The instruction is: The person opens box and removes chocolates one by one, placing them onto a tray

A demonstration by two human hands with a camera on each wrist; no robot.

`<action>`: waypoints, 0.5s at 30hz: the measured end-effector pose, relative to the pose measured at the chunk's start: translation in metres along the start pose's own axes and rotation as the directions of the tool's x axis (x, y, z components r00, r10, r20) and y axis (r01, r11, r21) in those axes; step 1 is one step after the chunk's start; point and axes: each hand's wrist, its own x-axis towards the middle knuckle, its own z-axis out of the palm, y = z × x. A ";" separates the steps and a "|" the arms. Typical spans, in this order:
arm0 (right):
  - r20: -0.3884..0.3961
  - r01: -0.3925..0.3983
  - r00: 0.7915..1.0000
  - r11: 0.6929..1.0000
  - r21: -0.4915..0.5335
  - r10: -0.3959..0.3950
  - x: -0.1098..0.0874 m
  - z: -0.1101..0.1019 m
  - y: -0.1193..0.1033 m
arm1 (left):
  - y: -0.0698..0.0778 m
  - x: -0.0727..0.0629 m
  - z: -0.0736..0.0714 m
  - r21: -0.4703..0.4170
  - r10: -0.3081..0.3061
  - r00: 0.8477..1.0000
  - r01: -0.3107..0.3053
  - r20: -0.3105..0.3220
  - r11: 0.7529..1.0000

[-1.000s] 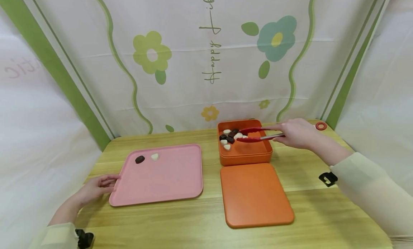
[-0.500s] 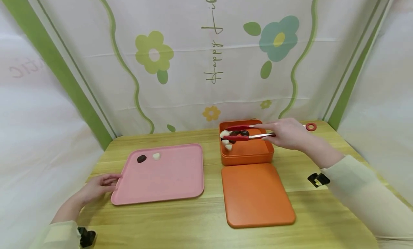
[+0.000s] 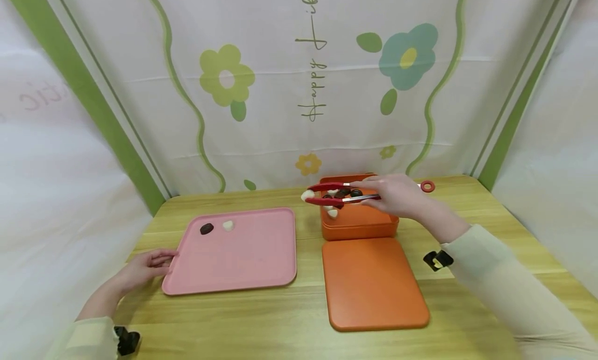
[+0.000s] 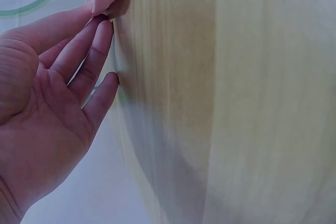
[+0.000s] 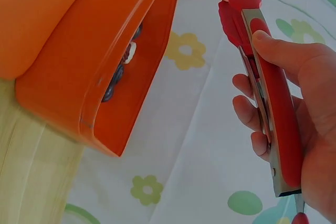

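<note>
My right hand point(image 3: 397, 195) grips red-and-metal tongs point(image 5: 281, 124), thumb on one arm and fingers round the other. Between the red tips is a white chocolate-like piece point(image 3: 307, 195), held just past the left wall of the orange box point(image 3: 359, 229). Inside that box sit several dark and white pieces point(image 3: 332, 213), partly hidden by the tongs. My left hand point(image 3: 142, 269) pinches the left edge of the pink tray point(image 3: 233, 261), thumb and fingertips at its rim. A dark piece point(image 3: 206, 229) and a white heart-shaped piece point(image 3: 228, 225) lie near the tray's back left.
The orange lid point(image 3: 376, 287) lies flat on the wooden table point(image 3: 261, 323), in front of the box. Behind the table hangs a white curtain point(image 3: 275, 116) with printed flowers, and more white cloth closes off both sides.
The tongs closed on a white piece in the box, rose and moved left with it past the box wall. My left hand stays at the tray's edge.
</note>
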 end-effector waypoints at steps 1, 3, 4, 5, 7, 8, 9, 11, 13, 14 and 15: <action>-0.001 0.002 1.000 1.000 0.003 -0.002 0.002 0.001 -0.001 | 0.000 0.000 0.000 -0.001 0.001 1.000 -0.001 0.000 1.000; 0.000 0.006 1.000 1.000 0.000 -0.006 0.006 0.004 -0.005 | -0.001 0.000 0.000 -0.001 0.004 1.000 -0.004 0.000 1.000; 0.003 0.005 1.000 1.000 0.000 -0.005 0.008 0.005 -0.006 | -0.001 0.000 0.000 0.001 0.007 1.000 -0.007 0.000 1.000; 0.008 0.005 1.000 1.000 0.000 -0.005 0.010 0.006 -0.008 | -0.001 0.000 0.000 0.002 0.010 1.000 -0.010 0.000 1.000; 0.018 0.013 1.000 1.000 -0.003 -0.013 0.014 0.009 -0.011 | -0.001 0.000 0.000 0.001 0.012 1.000 -0.012 -0.001 1.000; 0.021 0.017 1.000 1.000 -0.007 -0.017 0.016 0.010 -0.013 | 0.000 0.000 0.000 0.001 0.013 1.000 -0.013 -0.001 1.000; 0.027 0.021 0.999 1.000 -0.006 -0.021 0.018 0.012 -0.014 | 0.000 0.000 0.000 0.002 0.015 1.000 -0.015 -0.002 1.000; 0.040 0.030 0.999 1.000 0.001 -0.030 0.022 0.015 -0.017 | 0.001 0.000 0.000 0.010 0.016 1.000 -0.016 0.000 1.000; 0.049 0.036 0.998 0.999 0.012 -0.036 0.026 0.017 -0.020 | 0.002 -0.001 0.001 0.012 0.010 1.000 -0.010 -0.004 1.000; 0.050 0.038 0.998 0.999 0.022 -0.039 0.028 0.018 -0.022 | 0.003 -0.001 0.001 0.012 0.008 1.000 -0.008 -0.003 1.000; 0.053 0.039 0.998 0.999 0.031 -0.041 0.030 0.020 -0.023 | 0.003 -0.001 0.001 0.012 0.005 1.000 -0.005 -0.002 1.000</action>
